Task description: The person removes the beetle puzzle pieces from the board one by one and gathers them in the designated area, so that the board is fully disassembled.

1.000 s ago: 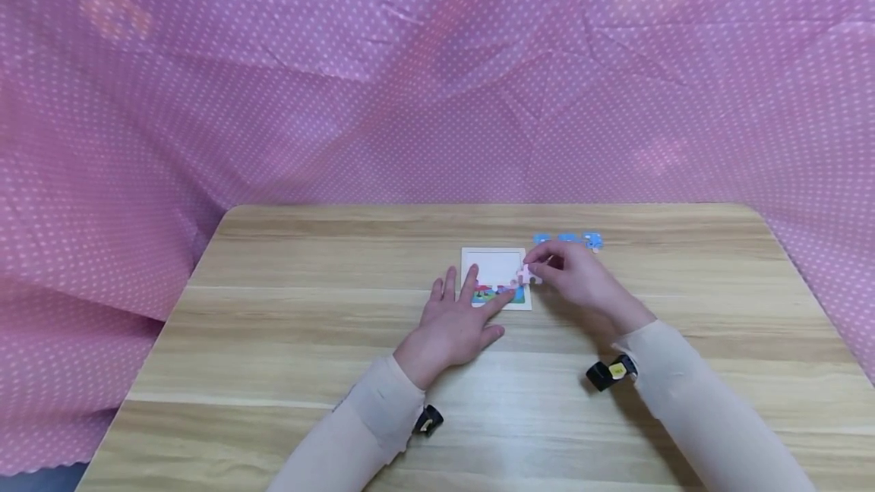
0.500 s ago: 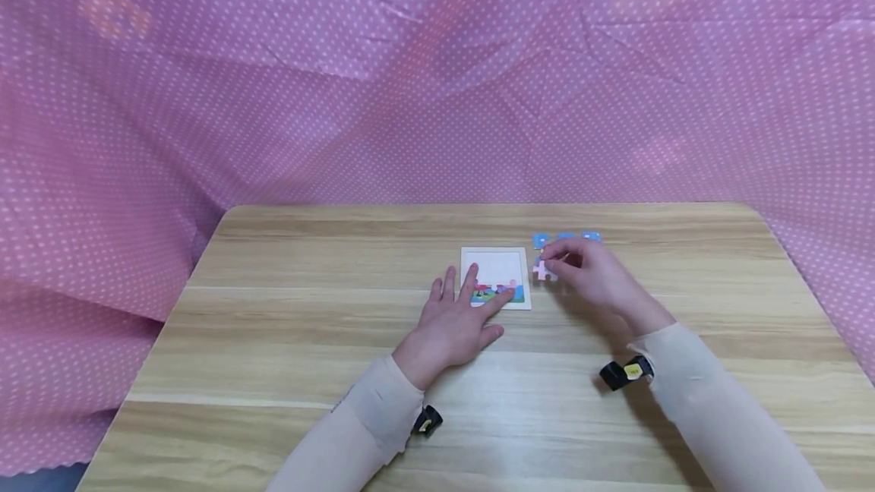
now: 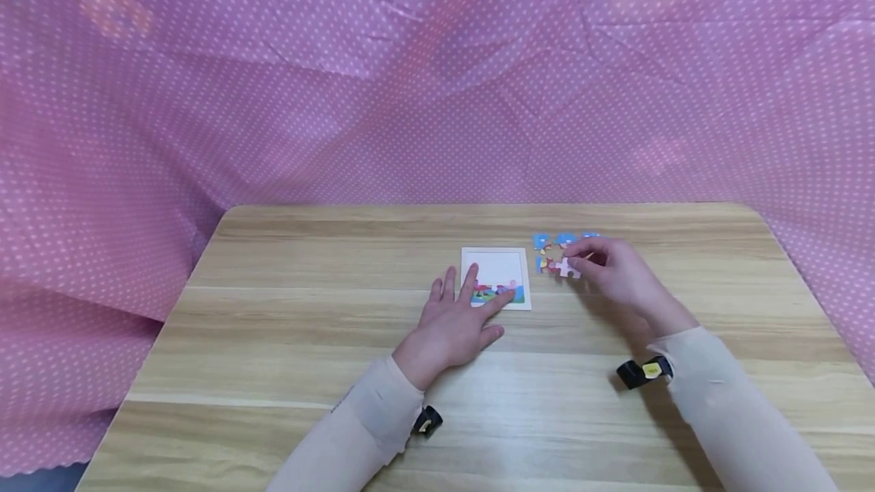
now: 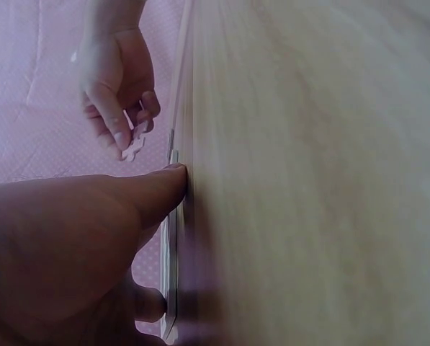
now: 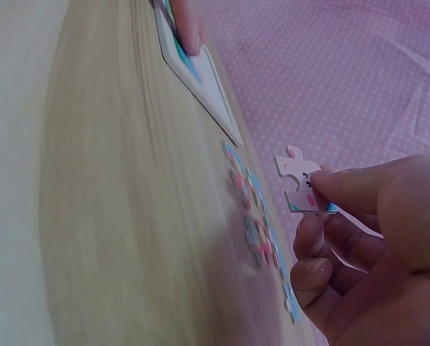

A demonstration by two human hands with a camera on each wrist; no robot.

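My left hand [image 3: 454, 325] lies with its fingers spread on a small square puzzle tray [image 3: 497, 262]. Joined pieces with a colourful picture [image 3: 484, 293] fill the lower strip of this tray; above them its white base shows. My right hand [image 3: 618, 272] pinches a pink puzzle piece [image 5: 306, 189] between thumb and fingers. In the right wrist view the piece has small dark eyes and a pink cheek, and it is held up off the table. Loose puzzle pieces [image 5: 261, 234] lie under and beside that hand, partly hidden by it in the head view.
The wooden table [image 3: 287, 340] reaches back to a pink dotted cloth [image 3: 437, 82] hanging behind it. Blue pieces [image 3: 541, 241] form a back row to the right of the tray. Each wrist carries a small black camera [image 3: 642, 373].
My right hand has moved right with the pink puzzle piece, away from the tray's right edge to over the loose pieces. The left hand has stayed in place.
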